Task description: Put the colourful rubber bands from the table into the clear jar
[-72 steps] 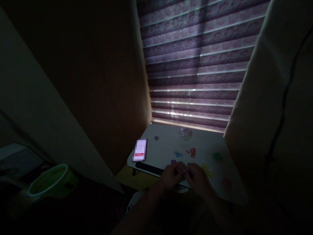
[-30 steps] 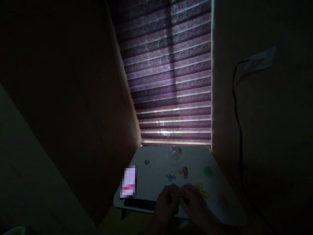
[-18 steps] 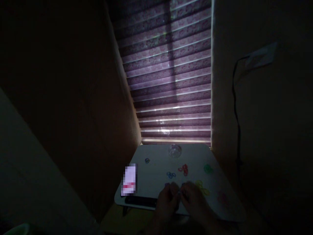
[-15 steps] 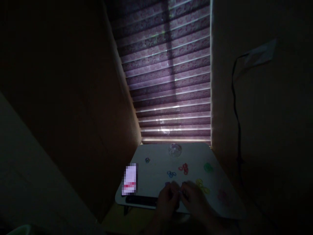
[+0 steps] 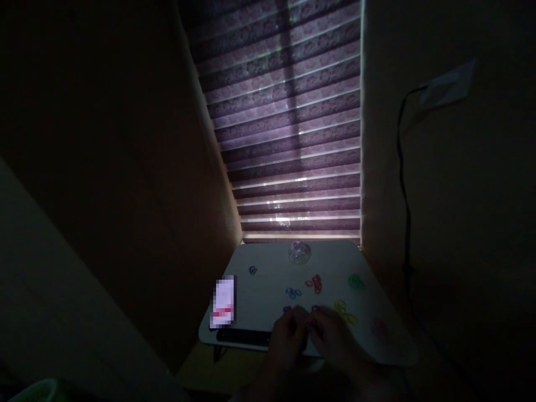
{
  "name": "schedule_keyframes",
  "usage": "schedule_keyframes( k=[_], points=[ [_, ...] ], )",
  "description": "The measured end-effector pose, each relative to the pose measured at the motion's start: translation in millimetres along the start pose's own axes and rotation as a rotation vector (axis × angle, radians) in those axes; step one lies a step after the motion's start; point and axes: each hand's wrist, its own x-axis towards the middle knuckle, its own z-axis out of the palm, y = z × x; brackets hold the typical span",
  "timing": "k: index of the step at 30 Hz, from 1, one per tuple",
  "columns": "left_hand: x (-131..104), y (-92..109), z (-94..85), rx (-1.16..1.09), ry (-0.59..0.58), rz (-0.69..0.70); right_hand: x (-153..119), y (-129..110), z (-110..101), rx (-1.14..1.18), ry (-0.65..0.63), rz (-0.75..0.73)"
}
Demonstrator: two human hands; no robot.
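My left hand (image 5: 288,334) and my right hand (image 5: 330,334) meet over the near edge of a small white table (image 5: 263,310). Both have bent fingers pinched together at the tips. Between them is something tiny that the dim light does not let me make out. Just beyond the fingertips lie a purple-blue loop (image 5: 286,309) and a dark loop (image 5: 315,307). Farther back are blue loops (image 5: 293,292) and red loops (image 5: 316,283), which look like small rubber bands. Yellow loops (image 5: 345,314) rest to the right of my right hand.
A clear round container (image 5: 298,253) stands at the table's back. Green loops (image 5: 356,281) and a faint pinkish pile (image 5: 379,328) lie on the right. At left are a lit phone (image 5: 223,301), a few dark loops (image 5: 252,270) and a black strip (image 5: 243,336). Behind hangs a purple blind (image 5: 293,167).
The view has tipped slightly, so the table sits a little higher in it. My hands stay together with only small finger movement.
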Motion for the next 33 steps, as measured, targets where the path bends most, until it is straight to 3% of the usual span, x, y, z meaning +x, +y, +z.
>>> schedule_keyframes(
  k=[7, 13, 24, 33],
  points=[
    [0.8, -10.3, -0.3, -0.060, -0.082, -0.124, 1.1, -4.4, -0.9, -0.007, 0.025, 0.050],
    [-0.7, -8.6, -0.4, -0.052, -0.067, -0.053, 2.3, -7.1, -3.6, 0.053, 0.051, 0.037],
    [-2.7, -4.3, -2.8, 0.067, -0.030, -0.053, 2.4, -9.1, -8.4, -0.030, -0.005, 0.025],
    [-3.3, -9.5, -0.7, -0.053, -0.052, -0.103, 4.2, -2.5, -6.9, -0.032, 0.000, -0.001]
  ],
)
